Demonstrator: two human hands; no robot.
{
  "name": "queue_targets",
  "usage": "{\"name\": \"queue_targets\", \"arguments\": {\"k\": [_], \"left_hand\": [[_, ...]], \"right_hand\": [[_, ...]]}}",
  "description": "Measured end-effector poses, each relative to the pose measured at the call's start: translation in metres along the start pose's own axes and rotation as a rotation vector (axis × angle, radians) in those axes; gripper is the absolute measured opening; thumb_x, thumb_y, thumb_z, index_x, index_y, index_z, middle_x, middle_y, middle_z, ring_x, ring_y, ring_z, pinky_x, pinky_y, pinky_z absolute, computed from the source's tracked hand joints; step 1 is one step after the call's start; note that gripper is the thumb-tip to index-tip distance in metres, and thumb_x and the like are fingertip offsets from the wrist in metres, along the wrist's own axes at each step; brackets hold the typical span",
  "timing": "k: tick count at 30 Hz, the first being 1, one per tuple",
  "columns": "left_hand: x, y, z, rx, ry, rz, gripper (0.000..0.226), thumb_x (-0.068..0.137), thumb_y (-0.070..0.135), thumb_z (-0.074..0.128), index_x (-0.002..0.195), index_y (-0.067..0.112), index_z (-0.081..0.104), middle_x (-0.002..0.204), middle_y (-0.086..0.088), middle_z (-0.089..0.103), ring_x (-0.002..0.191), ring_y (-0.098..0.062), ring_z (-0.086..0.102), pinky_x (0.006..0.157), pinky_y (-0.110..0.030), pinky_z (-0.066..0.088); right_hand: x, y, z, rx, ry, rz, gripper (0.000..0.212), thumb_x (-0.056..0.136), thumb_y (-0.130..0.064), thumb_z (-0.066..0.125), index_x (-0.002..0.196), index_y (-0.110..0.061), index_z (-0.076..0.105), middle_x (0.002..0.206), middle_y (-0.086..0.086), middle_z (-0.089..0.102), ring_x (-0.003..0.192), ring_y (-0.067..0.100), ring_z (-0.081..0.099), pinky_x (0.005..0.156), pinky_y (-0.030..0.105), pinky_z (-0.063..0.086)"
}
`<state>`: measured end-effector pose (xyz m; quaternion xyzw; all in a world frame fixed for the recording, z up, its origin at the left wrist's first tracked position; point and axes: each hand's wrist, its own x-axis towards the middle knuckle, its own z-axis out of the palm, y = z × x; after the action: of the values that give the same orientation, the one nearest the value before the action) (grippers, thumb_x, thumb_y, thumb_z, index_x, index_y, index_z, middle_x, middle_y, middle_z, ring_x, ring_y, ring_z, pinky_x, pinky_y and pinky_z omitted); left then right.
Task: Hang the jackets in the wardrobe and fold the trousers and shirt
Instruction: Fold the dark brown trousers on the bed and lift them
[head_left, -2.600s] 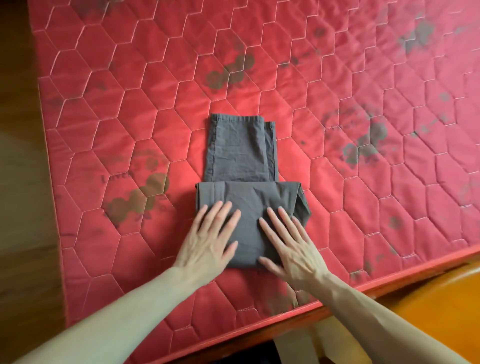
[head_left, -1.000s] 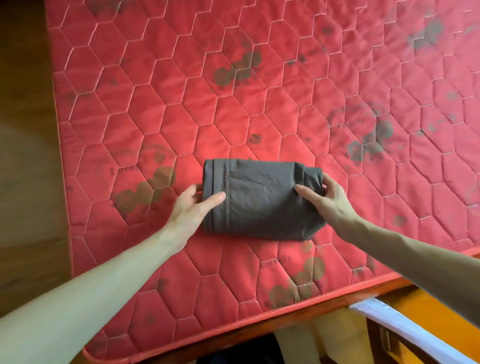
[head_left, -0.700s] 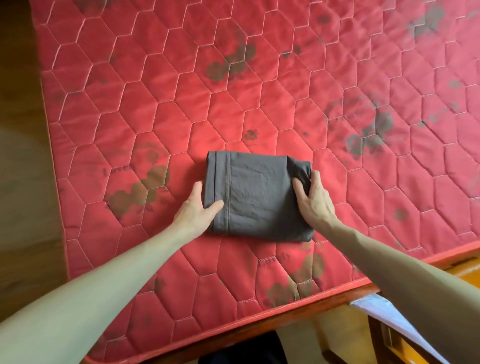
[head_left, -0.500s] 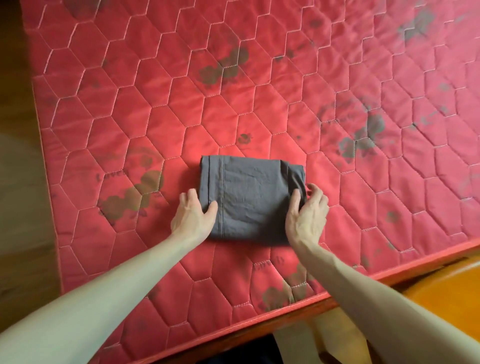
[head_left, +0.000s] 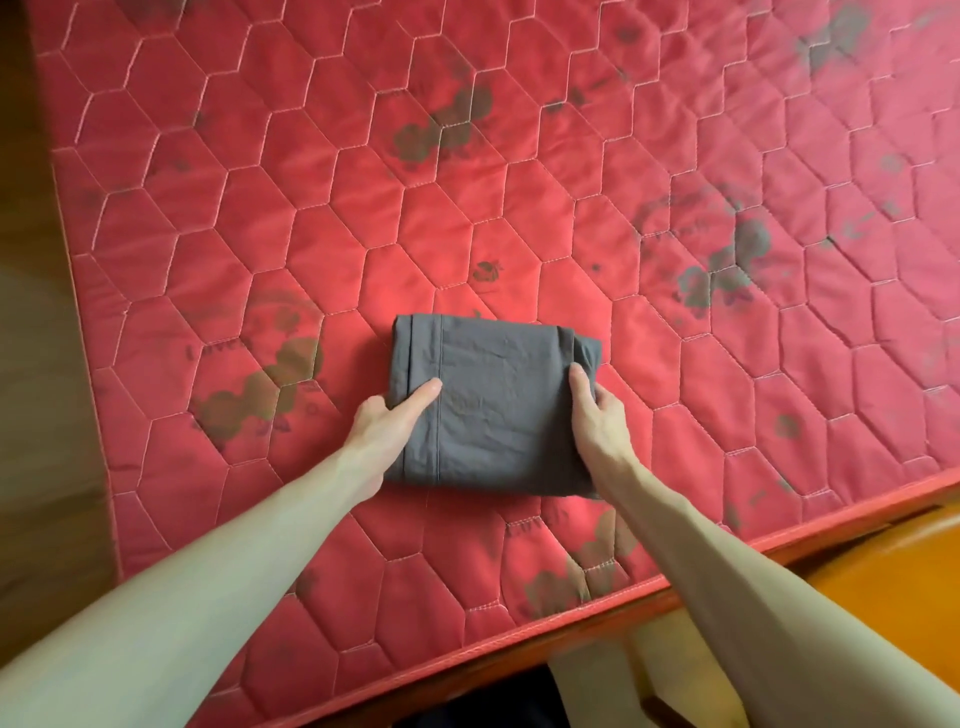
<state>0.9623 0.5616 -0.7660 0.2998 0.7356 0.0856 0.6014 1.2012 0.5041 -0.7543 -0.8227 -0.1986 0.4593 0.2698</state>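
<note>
Red quilted mattress (head_left: 519, 182) with dark printed blotches carries the folded grey trousers (head_left: 493, 405), a compact bundle near the mattress's near edge, its longer side running left to right. Left hand (head_left: 389, 421) and right hand (head_left: 597, 415) each grasp one short end, thumbs on top, equally near, so a two-handed lift looks ready.

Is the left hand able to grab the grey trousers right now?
Probably yes. The left hand already lies at the left edge of the folded trousers, thumb on top, and nothing is in the way.
</note>
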Motion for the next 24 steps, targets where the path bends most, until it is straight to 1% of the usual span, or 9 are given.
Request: {"name": "queue_targets", "arguments": {"k": [3,5,7,9,12,15,17,21,24], "left_hand": [[-0.002,-0.010,-0.004,-0.086,-0.101,-0.014,0.050,0.074,0.063,0.085,0.097,0.029,0.057,0.100,0.020,0.066,0.093,-0.002,0.063,0.093,-0.030,0.042],[-0.006,-0.014,-0.008,-0.141,-0.196,0.005,0.058,0.069,0.060,0.089,0.112,0.026,0.069,0.108,0.013,0.079,0.097,-0.003,0.074,0.087,-0.029,0.052],[-0.010,-0.015,-0.012,-0.133,-0.227,0.060,0.068,0.064,0.061,0.088,0.121,0.028,0.070,0.111,0.014,0.079,0.101,-0.003,0.075,0.092,-0.032,0.054],[-0.017,-0.014,-0.015,-0.117,-0.212,0.107,0.069,0.065,0.061,0.087,0.124,0.030,0.068,0.112,0.017,0.078,0.103,-0.001,0.074,0.097,-0.032,0.053],[-0.033,-0.006,-0.022,-0.122,-0.198,0.140,0.066,0.071,0.058,0.085,0.127,0.029,0.067,0.114,0.016,0.078,0.107,-0.004,0.073,0.103,-0.035,0.053],[-0.059,0.014,-0.034,-0.138,-0.168,0.173,0.067,0.067,0.064,0.084,0.121,0.030,0.065,0.113,0.015,0.077,0.107,-0.004,0.072,0.103,-0.034,0.051],[-0.080,0.030,-0.043,-0.138,-0.115,0.172,0.077,0.063,0.072,0.080,0.122,0.027,0.058,0.120,0.016,0.070,0.117,-0.008,0.064,0.104,-0.034,0.045],[-0.136,0.062,-0.068,-0.144,-0.083,0.223,0.101,0.066,0.078,0.070,0.146,0.021,0.051,0.144,0.011,0.056,0.136,-0.013,0.050,0.114,-0.035,0.035],[-0.192,0.094,-0.100,-0.189,-0.055,0.274,0.085,0.068,0.078,0.067,0.136,0.028,0.067,0.132,0.011,0.070,0.129,-0.014,0.061,0.119,-0.040,0.040]], "right_hand": [[0.001,-0.001,-0.003,0.147,-0.101,0.077,0.051,0.101,-0.064,0.049,0.093,-0.019,0.071,0.087,-0.016,0.068,0.085,0.007,0.062,0.072,0.024,0.045],[-0.003,-0.003,-0.005,0.242,-0.192,0.137,0.045,0.093,-0.072,0.057,0.097,-0.030,0.075,0.088,-0.023,0.077,0.083,-0.001,0.071,0.065,0.016,0.047],[-0.007,-0.001,-0.006,0.279,-0.266,0.119,0.042,0.085,-0.065,0.074,0.110,-0.031,0.074,0.098,-0.018,0.080,0.085,0.000,0.075,0.061,0.014,0.055],[-0.013,-0.001,-0.006,0.307,-0.274,0.078,0.044,0.081,-0.048,0.087,0.115,-0.025,0.071,0.102,-0.009,0.081,0.090,0.008,0.078,0.063,0.018,0.058],[-0.025,-0.009,-0.010,0.332,-0.265,0.032,0.041,0.080,-0.035,0.090,0.113,-0.022,0.070,0.100,-0.005,0.081,0.090,0.012,0.079,0.065,0.021,0.060],[-0.043,-0.032,-0.020,0.371,-0.265,0.008,0.037,0.080,-0.030,0.090,0.110,-0.020,0.071,0.100,-0.001,0.081,0.087,0.014,0.079,0.064,0.022,0.060],[-0.060,-0.054,-0.030,0.373,-0.276,-0.032,0.039,0.079,-0.030,0.091,0.111,-0.019,0.071,0.102,0.001,0.081,0.090,0.017,0.079,0.067,0.025,0.061],[-0.108,-0.113,-0.056,0.370,-0.276,-0.141,0.046,0.075,-0.030,0.093,0.114,-0.019,0.070,0.104,0.002,0.081,0.094,0.020,0.079,0.071,0.029,0.062],[-0.155,-0.161,-0.074,0.380,-0.299,-0.219,0.045,0.075,-0.028,0.092,0.114,-0.020,0.070,0.103,0.000,0.081,0.093,0.019,0.079,0.069,0.025,0.061]]}}
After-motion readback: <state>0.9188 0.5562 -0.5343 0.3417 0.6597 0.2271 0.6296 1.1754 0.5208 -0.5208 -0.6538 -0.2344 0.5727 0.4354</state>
